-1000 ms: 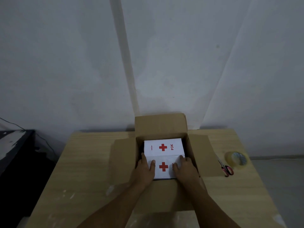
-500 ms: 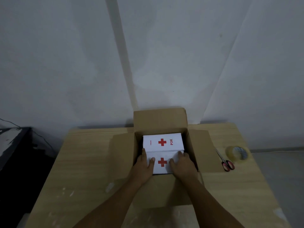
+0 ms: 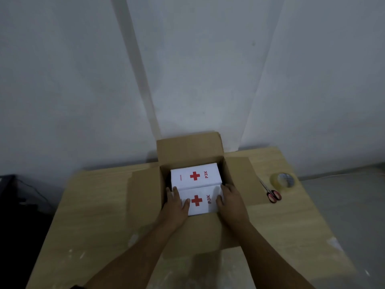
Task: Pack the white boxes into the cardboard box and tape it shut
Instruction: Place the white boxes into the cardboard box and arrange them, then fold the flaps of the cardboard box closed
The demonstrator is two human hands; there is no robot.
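Note:
An open cardboard box (image 3: 188, 149) stands in the middle of a wooden table, all flaps folded out. Two white boxes with red crosses lie flat inside it: the far white box (image 3: 195, 176) against the back and the near white box (image 3: 200, 202) in front. My left hand (image 3: 176, 205) grips the near box's left edge, thumb on top. My right hand (image 3: 230, 202) grips its right edge, fingers curled over the side.
Red-handled scissors (image 3: 270, 192) lie on the table (image 3: 100, 205) right of the carton's right flap. A roll of clear tape (image 3: 283, 181) sits just beyond them near the table's right edge. A dark object stands off the table's left side.
The near white box has sunk a little deeper into the carton with both hands still on its sides. The view has shifted slightly.

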